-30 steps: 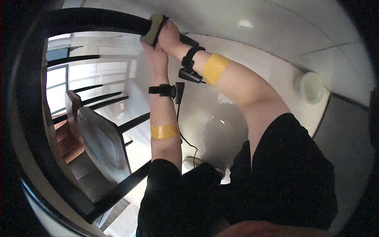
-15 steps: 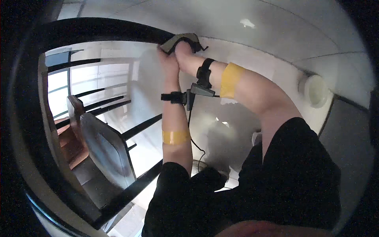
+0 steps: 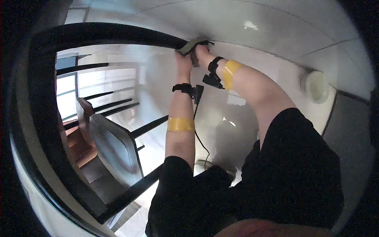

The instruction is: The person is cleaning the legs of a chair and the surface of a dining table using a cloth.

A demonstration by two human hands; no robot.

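Observation:
A grey-green cloth (image 3: 190,46) lies over the far end of a thick black bar (image 3: 114,33), close to the pale wall. My left hand (image 3: 182,59) holds the cloth from its left side, fingers mostly hidden beneath it. On the other side my right hand (image 3: 202,53) grips the same cloth, and a strip of it hangs down between the two hands. Both arms are stretched far forward. Each wrist wears a black strap with a small dark device, and yellow tape circles each forearm.
Black bars frame the left side, with padded chairs (image 3: 116,146) beyond them. A pale round container (image 3: 316,87) stands at the right by the wall, above a grey panel (image 3: 349,130). A thin black cable (image 3: 203,146) hangs from the left wrist device.
My hands have shifted right along the bar with the cloth and moved apart; the wrists no longer cross closely. The whole view has shifted slightly.

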